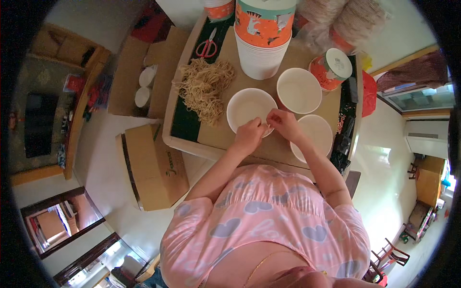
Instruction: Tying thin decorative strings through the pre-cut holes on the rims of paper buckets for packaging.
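My left hand [250,135] and my right hand [285,126] meet at the near right rim of an open white paper tub [247,108]. Fingers of both are pinched together at that rim, and whatever is between them is too small to make out. Right of my hands stand two more open tubs, one farther off [298,91] and one nearer [314,137], the latter partly behind my right forearm. To the left lies a loose heap of tan string [206,89]. Beyond the tubs rises a tall stack of nested paper tubs [263,57] with orange and green print.
Red-handled scissors [207,48] lie at the table's far left. A printed orange tub [330,69] is tipped at the right, below bundles of pale string [357,24]. Cardboard boxes, one open with white tubs [142,97] inside and one closed [153,168], stand left of the table.
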The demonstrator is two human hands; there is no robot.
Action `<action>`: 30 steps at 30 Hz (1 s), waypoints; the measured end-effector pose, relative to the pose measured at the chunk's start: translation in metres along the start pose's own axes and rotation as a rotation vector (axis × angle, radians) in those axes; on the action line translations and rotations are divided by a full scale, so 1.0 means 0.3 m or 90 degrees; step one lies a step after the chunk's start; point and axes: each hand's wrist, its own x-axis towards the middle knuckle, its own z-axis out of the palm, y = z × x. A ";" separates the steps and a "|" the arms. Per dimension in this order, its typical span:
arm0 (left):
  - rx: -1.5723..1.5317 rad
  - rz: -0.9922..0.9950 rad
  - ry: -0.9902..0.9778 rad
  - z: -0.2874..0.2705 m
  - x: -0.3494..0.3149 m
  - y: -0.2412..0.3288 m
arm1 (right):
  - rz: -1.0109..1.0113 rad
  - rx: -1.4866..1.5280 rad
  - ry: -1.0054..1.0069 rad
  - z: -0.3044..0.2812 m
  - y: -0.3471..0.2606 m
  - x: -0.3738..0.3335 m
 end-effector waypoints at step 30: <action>-1.090 -0.730 -0.127 0.027 0.061 -0.023 | -0.038 0.103 0.386 0.146 -0.040 -0.114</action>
